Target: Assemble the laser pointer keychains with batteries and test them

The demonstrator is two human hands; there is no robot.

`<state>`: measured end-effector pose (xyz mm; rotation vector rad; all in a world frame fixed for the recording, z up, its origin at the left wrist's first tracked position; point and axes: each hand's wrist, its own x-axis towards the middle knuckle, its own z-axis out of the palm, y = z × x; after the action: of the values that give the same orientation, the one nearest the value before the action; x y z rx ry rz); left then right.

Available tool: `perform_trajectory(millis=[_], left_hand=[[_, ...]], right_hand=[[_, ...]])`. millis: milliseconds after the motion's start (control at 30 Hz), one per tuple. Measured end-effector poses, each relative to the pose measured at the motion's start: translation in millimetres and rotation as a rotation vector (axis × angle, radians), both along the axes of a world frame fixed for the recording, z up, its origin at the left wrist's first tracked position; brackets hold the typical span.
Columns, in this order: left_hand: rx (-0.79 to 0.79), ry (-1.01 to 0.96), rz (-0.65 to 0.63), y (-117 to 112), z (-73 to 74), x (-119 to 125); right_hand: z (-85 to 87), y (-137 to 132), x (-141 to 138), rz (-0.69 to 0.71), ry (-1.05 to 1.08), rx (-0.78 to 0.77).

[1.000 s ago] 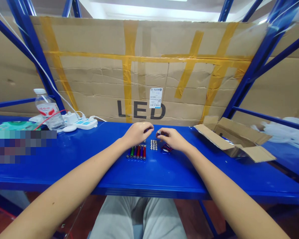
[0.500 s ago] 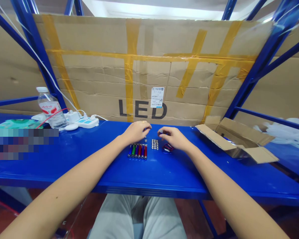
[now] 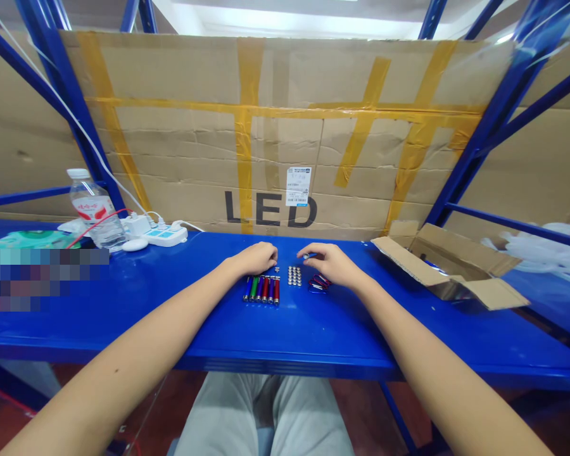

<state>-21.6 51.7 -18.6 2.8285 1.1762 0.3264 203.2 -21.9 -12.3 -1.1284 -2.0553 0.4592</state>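
Hands rest near the back-middle of the glossy blue metal bench top (image 3: 285,329), both arms stretched forward from the near edge; half a second ago the left hand (image 3: 255,258) sat slightly higher with its fingers looser over a small part, and now it has dropped and curled into a loose fist just behind the row of short coloured metal tubes (image 3: 262,289), knuckles up, touching or almost touching their far ends; whether anything lies inside that fist cannot be told; the right hand (image 3: 330,263) has barely shifted, and it pinches a tiny silver part (image 3: 306,256) between thumb and forefinger, palm down, wrist low over the little heap of red and blue clips (image 3: 317,283); the change suggests one small piece has been set down or gathered in on the left while the right keeps its own ready; between the two hands lies the block of small silver button-like pieces (image 3: 294,275), untouched, just right of the tubes; well apart toward the right edge stands the open brown cardboard box (image 3: 451,266); at the back-left corner stand the clear plastic water bottle (image 3: 94,209) and the white power strip (image 3: 164,234).
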Motion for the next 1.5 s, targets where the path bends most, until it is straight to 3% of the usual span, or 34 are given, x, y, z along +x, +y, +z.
perform_trajectory(millis=[100,167,367,500,600,800,1000,1233,1333,1500], left_hand=[[-0.096,-0.043,0.071,-2.2,3.3,-2.3],[-0.055,-0.079,0.064,-5.0,5.5,-4.5],[0.193,-0.461,-0.167,-31.5,17.0,6.7],[0.315,-0.469,-0.339,-47.6,19.6,21.6],[0.339,-0.420,-0.394,-49.5,18.2,24.1],[0.300,-0.390,-0.343,-50.9,17.8,20.4],[0.246,-0.353,-0.191,-50.9,22.4,15.6],[0.136,-0.028,-0.065,-40.1,22.3,0.3],[0.085,0.037,-0.066,-37.8,19.7,-0.1],[0.056,0.041,-0.080,-34.4,16.1,2.8]], right_hand=[[-0.3,0.2,0.2,-0.011,-0.004,0.002],[-0.8,0.7,0.2,-0.018,-0.008,0.000],[-2.4,0.8,-2.9,-0.031,-0.025,-0.010],[-3.2,-1.1,-6.8,0.029,-0.009,-0.019],[-1.9,-2.5,-8.7,0.048,0.038,-0.029],[3.2,-4.7,-9.2,0.042,0.078,-0.046],[1.5,-1.2,-6.5,0.024,0.127,-0.041],[3.8,1.7,-3.4,0.064,0.589,-0.264],[6.9,1.3,1.4,-0.011,0.574,-0.297],[11.4,-1.9,6.9,0.081,0.623,-0.413]])
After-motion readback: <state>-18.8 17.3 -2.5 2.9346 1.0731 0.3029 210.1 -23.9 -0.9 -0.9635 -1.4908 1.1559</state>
